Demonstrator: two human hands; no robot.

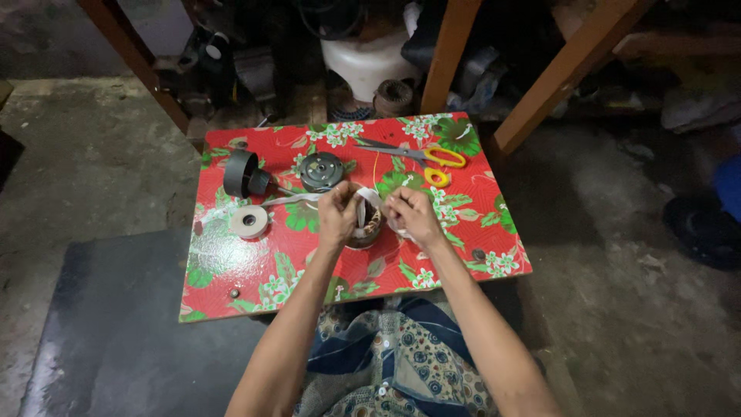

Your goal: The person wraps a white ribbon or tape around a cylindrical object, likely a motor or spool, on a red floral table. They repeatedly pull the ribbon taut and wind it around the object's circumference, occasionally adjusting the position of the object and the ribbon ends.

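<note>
Tape work is under way at the middle of the low board covered in red flowered oilcloth [463,232]. The left hand [338,215] closes over the near-left rim of a small round motor winding of dark copper wire [369,228] and steadies it on the board. The right hand [413,216] pinches the white cloth tape [363,202] just right of the winding, fingers closed on the strip. White tape already shows across the top and inner side of the winding, while dark wire remains bare on its near side, so I judge the wrapping partly done, with a good share of the ring left to cover. How much is hidden under the hands cannot be told.

From the winding the strip runs left to a flat white tape roll [249,222] lying near the left edge. Farther left and back, a dark grey plastic cylinder with a short stub [244,174] lies on its side. Beside it, toward the far middle, sits a round grey metal motor cover [321,170]. Scissors with yellow handles [432,157] lie at the far right, blades pointing left, well apart from the hands. A thin yellow thread [376,171] runs from the far edge toward the winding.

Nothing on the board crowds the hands; only the loose strip crosses the space between roll and winding. Beyond the far edge stand slanted wooden legs [444,54] and dim clutter.
</note>
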